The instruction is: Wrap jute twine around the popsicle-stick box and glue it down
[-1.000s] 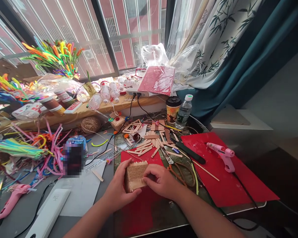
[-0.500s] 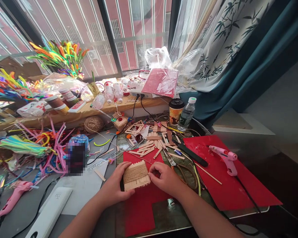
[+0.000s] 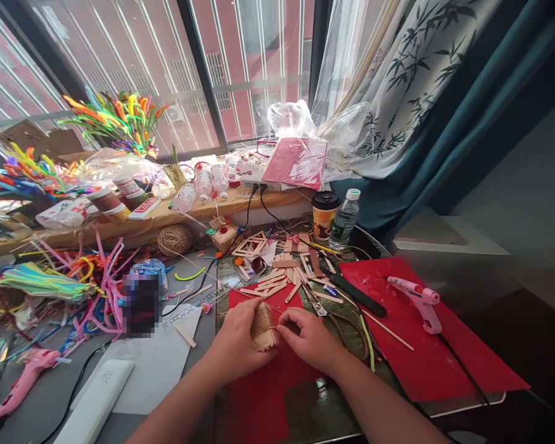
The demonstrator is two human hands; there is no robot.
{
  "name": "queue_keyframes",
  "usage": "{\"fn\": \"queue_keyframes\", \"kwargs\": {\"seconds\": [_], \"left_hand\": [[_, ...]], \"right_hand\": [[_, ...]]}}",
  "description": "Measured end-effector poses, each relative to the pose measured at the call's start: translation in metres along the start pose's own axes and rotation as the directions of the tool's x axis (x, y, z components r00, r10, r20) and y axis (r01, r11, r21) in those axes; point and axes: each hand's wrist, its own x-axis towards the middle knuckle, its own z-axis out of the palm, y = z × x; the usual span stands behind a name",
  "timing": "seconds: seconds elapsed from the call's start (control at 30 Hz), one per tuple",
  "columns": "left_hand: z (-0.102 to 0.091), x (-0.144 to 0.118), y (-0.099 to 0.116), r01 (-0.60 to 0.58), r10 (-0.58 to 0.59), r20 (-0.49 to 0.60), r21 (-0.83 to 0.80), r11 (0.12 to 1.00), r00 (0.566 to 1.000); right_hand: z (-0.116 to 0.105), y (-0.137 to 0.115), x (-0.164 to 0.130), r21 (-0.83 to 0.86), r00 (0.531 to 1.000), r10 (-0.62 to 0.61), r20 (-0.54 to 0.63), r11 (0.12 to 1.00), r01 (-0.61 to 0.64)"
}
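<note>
My left hand [image 3: 235,338] is wrapped round a small craft-stick box [image 3: 263,328] with twine wound about its sides. Fingers and palm hide much of the box's left part. At the right edge of the box, my right hand [image 3: 308,338] is closed in a pinch, apparently on the twine [image 3: 272,306]; its fingertips cover most of what lies between them. Below both hands lies a red sheet [image 3: 259,401]. Farther back sits a ball of twine [image 3: 174,239], with a strand running from it towards the box.
Loose craft sticks [image 3: 275,280] and scissors [image 3: 317,302] lie beyond my hands. At right, a pink glue gun [image 3: 419,299] rests on another red sheet [image 3: 462,364]. A water bottle [image 3: 345,222] and lidded cup [image 3: 324,217] stand behind. Pipe cleaners [image 3: 46,277] crowd the left.
My left hand has turned the box, so a narrower face shows, and has moved slightly right. My right hand keeps its pinch at the box's right edge. The view has shifted slightly.
</note>
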Motion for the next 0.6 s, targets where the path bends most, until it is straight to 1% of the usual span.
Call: {"fn": "queue_keyframes", "kwargs": {"seconds": [0.07, 0.13, 0.2, 0.27, 0.33, 0.4, 0.5, 0.57, 0.6], "left_hand": [[0.002, -0.006, -0.004, 0.035, -0.043, -0.059, -0.133, 0.99, 0.997], [0.009, -0.011, -0.008, 0.043, -0.077, -0.103, -0.304, 0.952, 0.992], [0.018, -0.015, -0.011, -0.006, -0.063, -0.133, -0.465, 0.885, 0.989], [0.027, -0.016, -0.014, -0.055, -0.037, -0.153, -0.556, 0.829, 0.988], [0.031, -0.018, -0.016, -0.066, -0.024, -0.147, -0.581, 0.811, 0.989], [0.03, -0.02, -0.019, -0.044, -0.022, -0.109, -0.574, 0.817, 0.994], [0.019, -0.023, -0.02, 0.021, -0.038, -0.022, -0.521, 0.853, 0.999], [0.009, -0.023, -0.015, 0.049, -0.059, -0.008, -0.456, 0.888, 0.998], [0.003, -0.022, -0.011, 0.047, -0.06, -0.021, -0.408, 0.912, 0.998]], "right_hand": [[-0.003, -0.002, 0.0, 0.047, 1.0, -0.007, -0.024, 0.999, 0.008], [-0.004, -0.002, 0.0, 0.091, 0.998, -0.012, -0.055, 0.996, 0.017], [-0.005, -0.001, -0.001, 0.132, 0.998, -0.009, -0.061, 0.991, 0.017], [-0.004, -0.001, -0.002, 0.172, 0.999, -0.002, -0.037, 0.985, 0.008], [-0.002, -0.001, -0.003, 0.199, 1.0, 0.007, -0.007, 0.98, -0.006], [0.001, -0.002, -0.003, 0.212, 1.0, 0.017, 0.001, 0.977, -0.017], [0.005, -0.005, -0.003, 0.219, 1.0, 0.017, -0.01, 0.976, -0.015], [0.007, -0.006, -0.004, 0.227, 1.0, 0.01, -0.004, 0.974, -0.009], [0.007, -0.007, -0.004, 0.228, 1.0, 0.005, 0.004, 0.974, -0.006]]}}
